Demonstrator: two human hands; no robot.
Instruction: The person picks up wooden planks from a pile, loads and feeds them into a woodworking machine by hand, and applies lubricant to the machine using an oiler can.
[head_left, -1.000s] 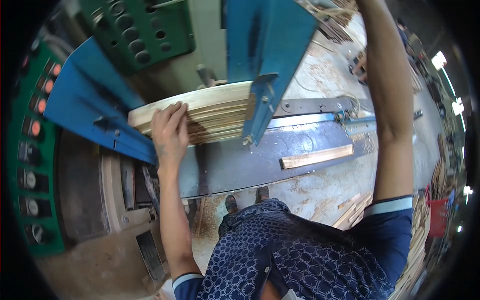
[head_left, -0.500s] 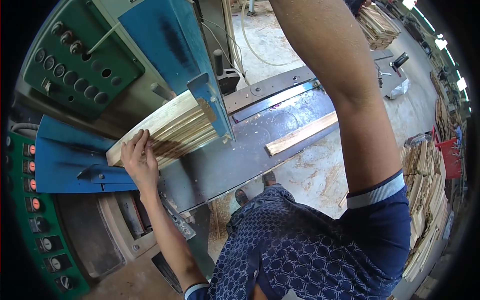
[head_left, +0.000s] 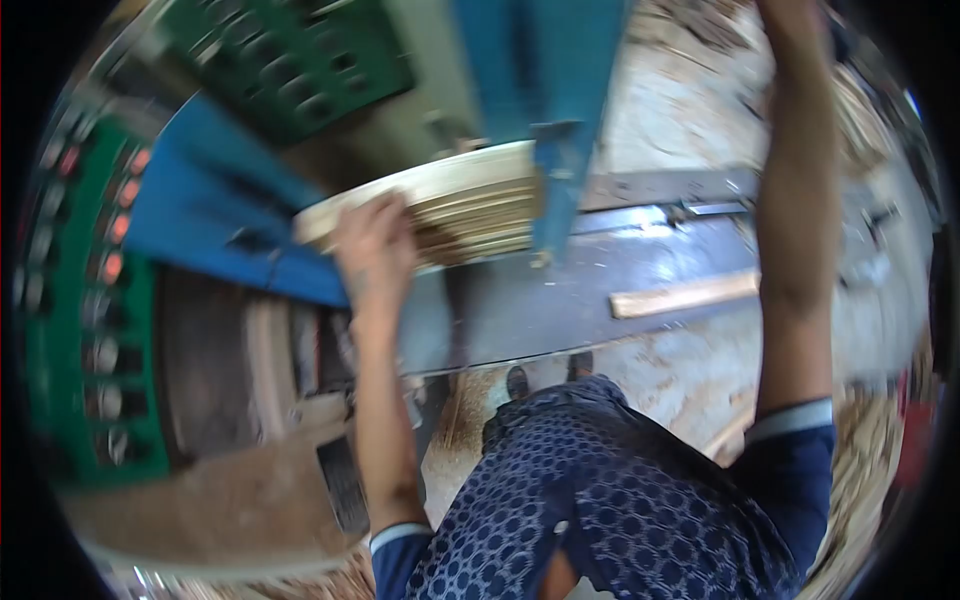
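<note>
Through the head camera I have the stack of wooden strips (head_left: 475, 212) between two blue metal plates: left plate (head_left: 215, 200) at its left end, right plate (head_left: 540, 70) at its right. Strips lie flat, one on another, the top strip (head_left: 470, 170) palest. Left hand (head_left: 374, 242) on the stack near its left end, fingers (head_left: 385, 215) bent over the top strip, touching. Blurred; I cannot tell whether it grips or only presses. Right arm (head_left: 800, 220) reaches forward, well right of the stack; right hand is out of my frame, its state I cannot tell. Dark metal table (head_left: 490, 310) spreads on the stack's near side and on to its right. Loose wooden strip (head_left: 685, 296) lies on it, right of the stack, apart. Green button panel (head_left: 290, 65) behind and left of the stack. Second green panel (head_left: 105, 330) farther left of it, with lit reddish buttons (head_left: 128, 193). Wood-littered floor (head_left: 680, 380) to the stack's near right.
</note>
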